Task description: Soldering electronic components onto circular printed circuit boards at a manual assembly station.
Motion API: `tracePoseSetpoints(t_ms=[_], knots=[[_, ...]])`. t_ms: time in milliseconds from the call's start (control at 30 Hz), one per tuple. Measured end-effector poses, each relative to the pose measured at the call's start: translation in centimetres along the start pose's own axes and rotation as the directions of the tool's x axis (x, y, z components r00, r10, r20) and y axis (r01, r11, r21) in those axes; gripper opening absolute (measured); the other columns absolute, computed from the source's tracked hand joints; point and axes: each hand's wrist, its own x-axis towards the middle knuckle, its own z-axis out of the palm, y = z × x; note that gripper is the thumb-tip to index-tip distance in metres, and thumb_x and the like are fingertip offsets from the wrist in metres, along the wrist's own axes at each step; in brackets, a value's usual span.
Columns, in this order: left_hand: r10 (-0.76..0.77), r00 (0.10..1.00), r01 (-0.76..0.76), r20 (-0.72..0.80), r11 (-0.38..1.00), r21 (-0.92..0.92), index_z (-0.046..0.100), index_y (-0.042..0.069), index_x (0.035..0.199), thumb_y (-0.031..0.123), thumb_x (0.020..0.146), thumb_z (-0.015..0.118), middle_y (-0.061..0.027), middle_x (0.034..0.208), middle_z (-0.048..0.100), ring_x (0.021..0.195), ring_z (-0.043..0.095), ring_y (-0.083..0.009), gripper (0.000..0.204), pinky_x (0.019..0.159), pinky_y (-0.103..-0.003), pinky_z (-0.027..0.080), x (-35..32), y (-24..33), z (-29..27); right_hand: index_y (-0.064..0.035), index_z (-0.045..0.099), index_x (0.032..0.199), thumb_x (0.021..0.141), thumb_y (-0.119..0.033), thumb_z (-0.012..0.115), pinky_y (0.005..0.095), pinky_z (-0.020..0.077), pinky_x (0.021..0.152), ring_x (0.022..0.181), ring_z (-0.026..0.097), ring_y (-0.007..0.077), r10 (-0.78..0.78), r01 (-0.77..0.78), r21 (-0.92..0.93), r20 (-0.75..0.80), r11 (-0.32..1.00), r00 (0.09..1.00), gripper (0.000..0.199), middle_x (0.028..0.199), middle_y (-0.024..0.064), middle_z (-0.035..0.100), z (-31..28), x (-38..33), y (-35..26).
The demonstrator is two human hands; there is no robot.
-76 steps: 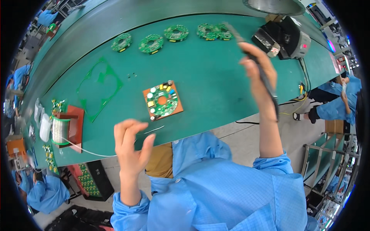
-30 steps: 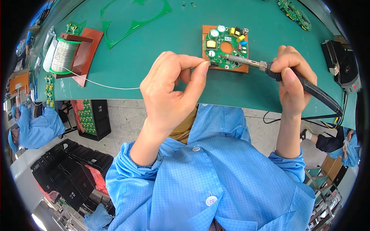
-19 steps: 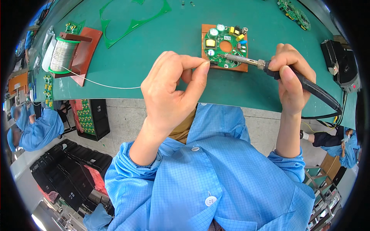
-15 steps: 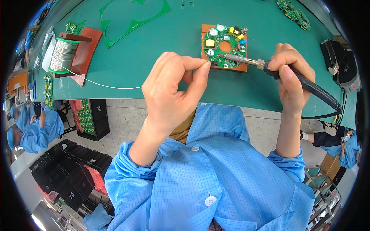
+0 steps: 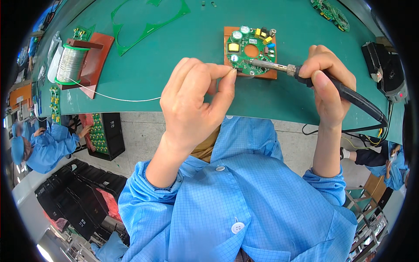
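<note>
A round green circuit board (image 5: 259,64) with a central hole lies on a square brown block (image 5: 273,75). It carries capacitors and yellow-black parts. My left hand (image 5: 192,94) is closed in a pinch on solder wire (image 5: 126,99), its fingertips at the board's lower left edge. The wire runs back to a green-rimmed spool (image 5: 72,64) on a reddish-brown stand (image 5: 101,56). My right hand (image 5: 329,83) grips a soldering iron (image 5: 279,67) by its black handle. Its metal tip reaches over the lower part of the board, close to the left fingertips; exact contact is too small to tell.
Green board frame scrap (image 5: 146,30) lies at the far left of the green table (image 5: 187,39). More round boards (image 5: 331,15) sit far right, near a black soldering station (image 5: 384,72). Black crates (image 5: 74,196) stand on the floor at left. Co-workers in blue (image 5: 48,146) are at both sides.
The board and block appear slightly farther left, as do the iron and my hands with them. Both grips stay the same. A co-worker at left has reached toward a crate of boards.
</note>
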Motion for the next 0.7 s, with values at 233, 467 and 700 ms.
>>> tracePoseSetpoints(t_ms=[233, 467, 700], knots=[[-0.035, 0.999, 0.035, 0.011, 0.999, 0.007, 0.062, 0.004, 0.073, -0.005, 0.069, 0.072, -0.0019, 0.059, 0.051, 0.052, 0.048, -0.0149, 0.014, 0.048, -0.029, 0.037, 0.07, 0.17, -0.13, 0.0011, 0.067, 0.078, 0.079, -0.016, 0.061, 0.0255, 0.0285, 0.052, 0.059, 0.042, 0.0089, -0.034, 0.034, -0.008, 0.037, 0.999, 0.999, 0.018, 0.065, 0.0024, 0.052, -0.19, 0.31, 0.01], [-0.038, 0.999, 0.038, 0.016, 0.999, 0.011, 0.063, 0.004, 0.073, -0.005, 0.07, 0.072, -0.0017, 0.059, 0.052, 0.052, 0.048, -0.0141, 0.013, 0.048, -0.028, 0.037, 0.18, 0.23, -0.19, 0.0009, 0.067, 0.079, 0.08, -0.015, 0.061, 0.0255, 0.0285, 0.052, 0.059, 0.041, 0.0088, -0.052, 0.054, -0.025, 0.082, 0.998, 0.995, 0.017, 0.066, 0.0023, 0.053, -0.5, 0.64, -0.04], [-0.04, 0.999, 0.04, 0.017, 0.999, 0.006, 0.063, 0.004, 0.073, -0.005, 0.07, 0.072, -0.0017, 0.059, 0.052, 0.052, 0.048, -0.0137, 0.012, 0.048, -0.028, 0.037, 0.21, 0.19, -0.2, 0.0005, 0.067, 0.079, 0.08, -0.014, 0.062, 0.0254, 0.0294, 0.052, 0.059, 0.042, 0.0091, -0.029, 0.031, -0.016, 0.076, 0.999, 0.997, 0.015, 0.066, 0.0027, 0.054, -0.42, 0.67, -0.22]])
